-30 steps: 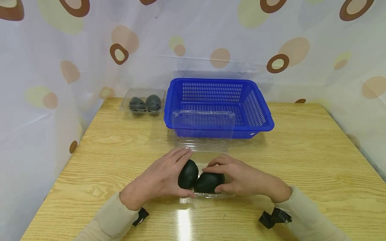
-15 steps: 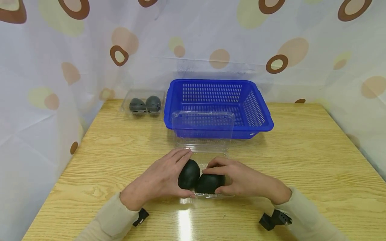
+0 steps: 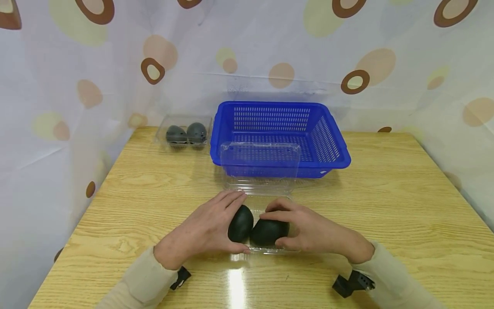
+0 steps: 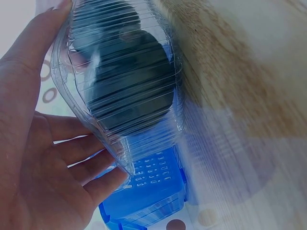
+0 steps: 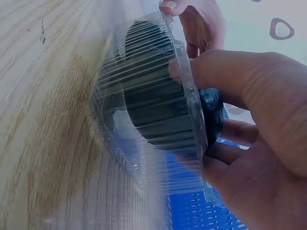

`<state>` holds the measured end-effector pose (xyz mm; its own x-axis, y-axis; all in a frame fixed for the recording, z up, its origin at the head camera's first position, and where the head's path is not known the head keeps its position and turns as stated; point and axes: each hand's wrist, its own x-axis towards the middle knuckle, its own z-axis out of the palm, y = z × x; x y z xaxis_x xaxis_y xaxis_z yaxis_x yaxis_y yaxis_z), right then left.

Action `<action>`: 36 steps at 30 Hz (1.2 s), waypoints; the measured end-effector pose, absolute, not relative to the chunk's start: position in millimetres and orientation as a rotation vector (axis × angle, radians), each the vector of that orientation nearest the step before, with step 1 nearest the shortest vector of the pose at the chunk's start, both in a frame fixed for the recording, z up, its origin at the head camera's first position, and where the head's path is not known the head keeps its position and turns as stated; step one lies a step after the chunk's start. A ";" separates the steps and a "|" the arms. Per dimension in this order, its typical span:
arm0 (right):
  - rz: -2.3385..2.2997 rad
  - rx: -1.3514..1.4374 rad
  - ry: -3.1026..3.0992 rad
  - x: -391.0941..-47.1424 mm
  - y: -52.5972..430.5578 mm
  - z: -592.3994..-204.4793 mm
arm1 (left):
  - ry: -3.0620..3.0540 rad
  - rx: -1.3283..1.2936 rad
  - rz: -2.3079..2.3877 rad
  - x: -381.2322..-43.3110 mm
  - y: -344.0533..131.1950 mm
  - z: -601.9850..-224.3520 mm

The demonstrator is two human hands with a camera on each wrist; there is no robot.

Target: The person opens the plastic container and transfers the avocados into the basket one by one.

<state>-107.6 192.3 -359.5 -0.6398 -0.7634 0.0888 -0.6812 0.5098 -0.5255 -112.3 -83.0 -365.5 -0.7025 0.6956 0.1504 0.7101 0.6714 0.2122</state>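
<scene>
From the head view, the left hand (image 3: 208,224) spans the left end of a clear, ribbed plastic container (image 3: 262,201), thumb at the near rim, fingers at the far one. Inside lies a smooth, blackish-green egg-shaped object (image 3: 241,224); beside it, the half-closed right hand (image 3: 308,227) grips a second dark oval object (image 3: 269,234). With the two so close, lifting one could roll the other. The raised transparent lid (image 3: 260,167), before a blue perforated plastic basket (image 3: 337,164), might swing down if jolted.

From the left wrist, the left fingers reach nearly straight to the thin rim; too hard a squeeze could buckle it.

From the right wrist, the thumb hooks inside the wall, fingers opposite; an off-centre pinch could slip on that rounded surface.
</scene>
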 end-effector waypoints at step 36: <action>-1.016 -1.114 2.646 -102.3 206.3 -352.2 | -2.874 -1.183 -0.403 -112.2 -83.7 -363.4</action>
<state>-102.3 206.3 -352.2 -0.7286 -0.6660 0.1598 -0.6019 0.5112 -0.6135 -112.2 -83.7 -363.4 -0.7149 0.6914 0.1044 0.6935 0.6819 0.2328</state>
